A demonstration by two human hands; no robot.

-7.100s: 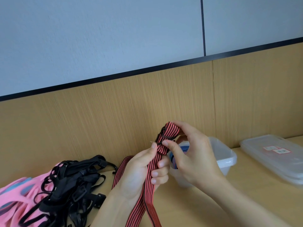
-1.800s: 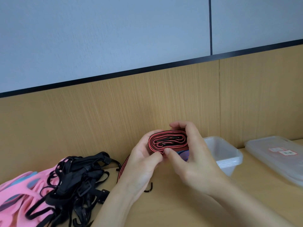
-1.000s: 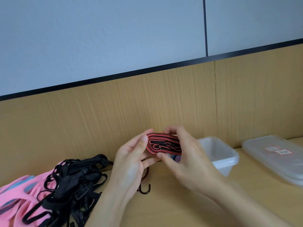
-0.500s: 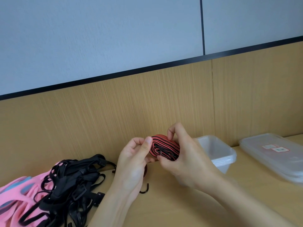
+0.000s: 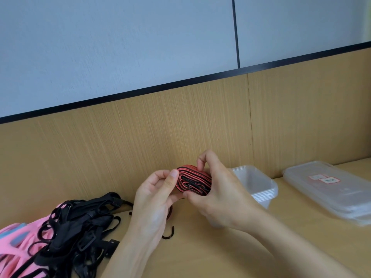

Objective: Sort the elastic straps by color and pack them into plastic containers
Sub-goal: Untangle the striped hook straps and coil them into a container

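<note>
The red-and-black strap (image 5: 193,182) is wound into a flat coil and held above the bench (image 5: 220,253), between the two hands. Its long axis runs left to right, dipping a little toward the right, and the wound edge faces the camera.

The stacked containers (image 5: 259,185) stand on the bench just to the right of the coil and slightly behind it, partly hidden by the right hand (image 5: 220,195). The packing move would therefore run rightward and down, and the right hand is plainly the nearer one to make it.

The coil is not finished. A loose tail drops from behind the left hand (image 5: 156,199), and its hook (image 5: 168,234) lies on the bench below. That end probably has to be wound in or tucked before the coil can go into a container.

The right hand is curled around the right end of the coil, with the forefinger bent over the top and the thumb pressing up from underneath. This grip carries most of the weight.

The left hand has its thumb tip pressed against the left end of the coil, and its fingers are curled in behind. Whether those fingers also grip the tail is hidden.

The black straps (image 5: 80,223) lie in a heap at the left, well apart from the hands. The lids (image 5: 329,193) lie on the bench at the far right, beyond the containers.
</note>
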